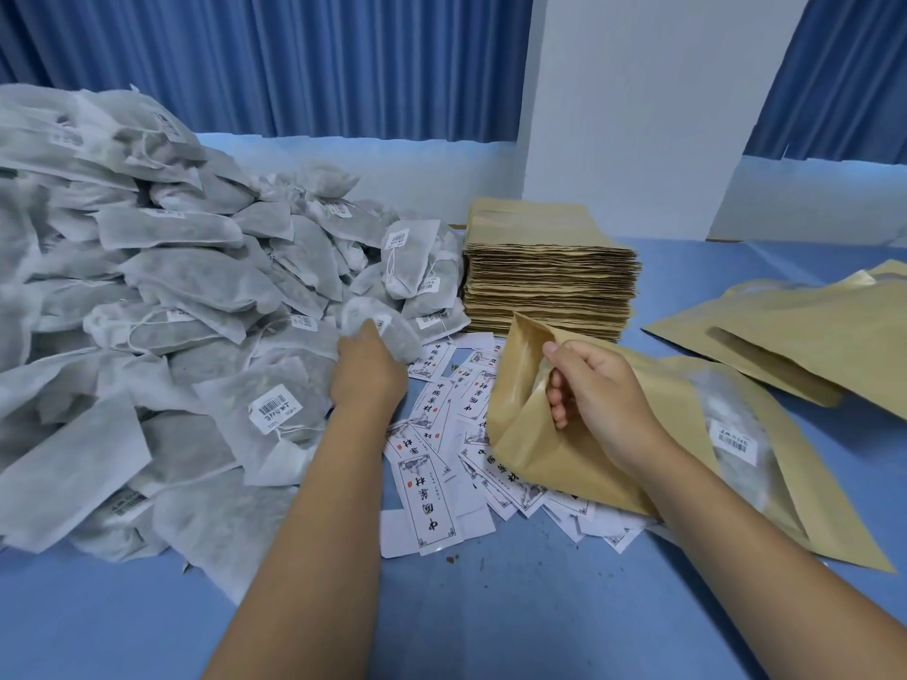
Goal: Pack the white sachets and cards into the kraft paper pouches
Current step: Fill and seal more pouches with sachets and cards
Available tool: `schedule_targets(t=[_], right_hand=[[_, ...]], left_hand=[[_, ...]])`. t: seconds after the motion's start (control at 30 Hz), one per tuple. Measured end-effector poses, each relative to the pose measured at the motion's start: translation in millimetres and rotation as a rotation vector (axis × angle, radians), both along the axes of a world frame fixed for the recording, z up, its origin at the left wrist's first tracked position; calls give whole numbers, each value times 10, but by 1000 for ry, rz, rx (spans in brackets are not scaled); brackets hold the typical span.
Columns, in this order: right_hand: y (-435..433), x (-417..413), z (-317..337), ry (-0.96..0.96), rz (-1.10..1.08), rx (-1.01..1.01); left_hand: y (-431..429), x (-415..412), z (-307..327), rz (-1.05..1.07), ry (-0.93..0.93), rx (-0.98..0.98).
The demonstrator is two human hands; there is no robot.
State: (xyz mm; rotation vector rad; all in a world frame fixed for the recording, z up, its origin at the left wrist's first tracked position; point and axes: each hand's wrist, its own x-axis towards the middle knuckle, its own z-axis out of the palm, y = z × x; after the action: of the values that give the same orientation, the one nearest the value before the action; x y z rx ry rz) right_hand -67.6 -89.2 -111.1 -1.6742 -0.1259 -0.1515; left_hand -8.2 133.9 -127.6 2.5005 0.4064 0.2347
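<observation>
Left hand (365, 373) grips a white sachet (387, 326) at the sachet heap's (147, 311) right edge. Right hand (596, 392) pinches a kraft pouch's (530, 434) mouth over the cards (432, 483), mid-tabletop (515, 606); the front edge lies bare.

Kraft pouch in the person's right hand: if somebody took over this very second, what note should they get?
Left grip holds a white sachet at the edge of the sachet pile.
Right grip pinches the open pouch by its mouth, above the cards.
Done: one packed pouch lies under the right forearm, sachet showing in its window; more pouches lie to the right.
Left: sachet into the open pouch, probably a card too; then the empty pouch stack.
</observation>
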Motion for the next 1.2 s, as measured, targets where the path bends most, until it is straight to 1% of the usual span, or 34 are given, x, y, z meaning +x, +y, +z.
schedule_targets(t=[0.13, 0.23, 0.3, 0.37, 0.4, 0.43, 0.47, 0.5, 0.63, 0.7, 0.73, 0.8, 0.9, 0.97, 1.07, 1.1, 1.2], right_hand=[[13, -2, -10, 6, 19, -17], [7, -3, -8, 3, 17, -17], [6, -3, -5, 1, 12, -13], [5, -7, -6, -1, 10, -9], [6, -9, -8, -2, 12, -6], [5, -10, -8, -3, 13, -3], [6, -11, -7, -5, 14, -1], [8, -11, -6, -6, 14, -1], [9, -15, 4, -13, 7, 15], [-13, -21, 14, -16, -3, 31], [-24, -25, 21, -17, -8, 45], [-41, -31, 34, -23, -15, 84], [-61, -39, 61, -37, -23, 130], [-68, -38, 89, -38, -23, 155], [-85, -38, 120, -39, -24, 176], [-88, -42, 121, -39, -24, 177], [-75, -54, 102, -39, -27, 154]], left_hand=[[-11, 24, -59, -33, 4, 92], [-35, 13, -53, -4, -76, 70], [-62, -18, 9, 26, -201, 34], [-106, -84, 102, -29, -387, -27], [-136, -132, 170, -80, -460, -110], [-171, -186, 253, -124, -488, -220], [-208, -220, 326, -173, -459, -338], [-253, -242, 386, -228, -382, -448], [-433, -328, 433, -410, -25, -774], [-494, -346, 408, -463, 64, -941], [-505, -346, 393, -492, 91, -978], [-497, -339, 393, -543, 136, -954], [-481, -355, 415, -550, 161, -821], [-490, -385, 415, -531, 113, -728], [-555, -424, 393, -547, -16, -589], [-587, -433, 381, -543, -71, -499], [-666, -436, 323, -476, -214, -128]])
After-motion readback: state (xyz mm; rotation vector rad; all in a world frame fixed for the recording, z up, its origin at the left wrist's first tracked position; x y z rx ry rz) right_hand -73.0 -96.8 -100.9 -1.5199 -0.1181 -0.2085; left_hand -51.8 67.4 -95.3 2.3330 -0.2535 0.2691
